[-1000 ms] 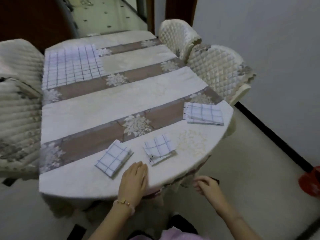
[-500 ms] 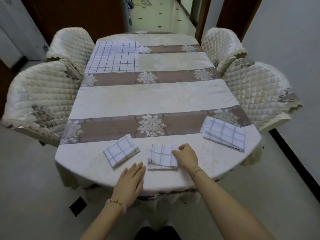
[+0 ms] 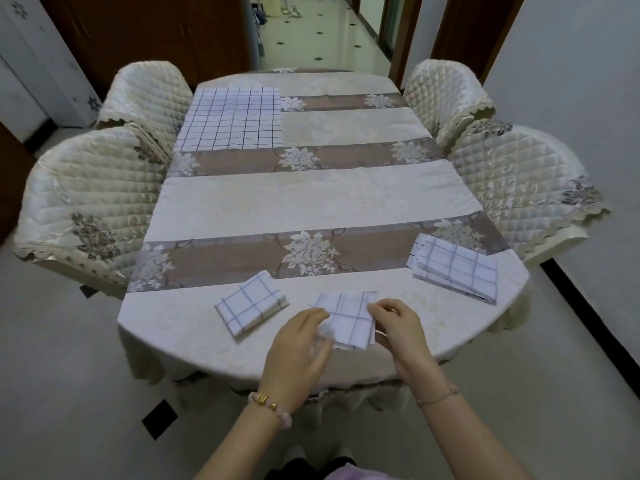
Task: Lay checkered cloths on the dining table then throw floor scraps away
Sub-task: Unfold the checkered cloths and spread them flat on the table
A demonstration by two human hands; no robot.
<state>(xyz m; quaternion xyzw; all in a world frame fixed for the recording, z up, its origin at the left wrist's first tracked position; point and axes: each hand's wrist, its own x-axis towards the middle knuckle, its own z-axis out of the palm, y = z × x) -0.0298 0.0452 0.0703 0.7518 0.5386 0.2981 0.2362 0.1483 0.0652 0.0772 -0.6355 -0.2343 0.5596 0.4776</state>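
A folded white-and-blue checkered cloth (image 3: 349, 320) lies near the front edge of the dining table (image 3: 311, 199). My right hand (image 3: 398, 327) pinches its right edge, and my left hand (image 3: 298, 348) pinches its left edge with curled fingers. Left of it lies a second folded checkered cloth (image 3: 251, 306). A third folded checkered cloth (image 3: 455, 268) rests at the table's front right. One checkered cloth (image 3: 232, 117) is spread flat at the far left corner.
Quilted covered chairs stand on both sides: two on the left (image 3: 86, 199) (image 3: 145, 91) and two on the right (image 3: 519, 181) (image 3: 446, 95). A white wall runs along the right, and a tiled hallway (image 3: 318, 36) opens beyond the table.
My left hand moved from the table edge onto the middle folded cloth's left side. My right hand, first below the table edge, now pinches the cloth's right edge. The view swung to centre the table.
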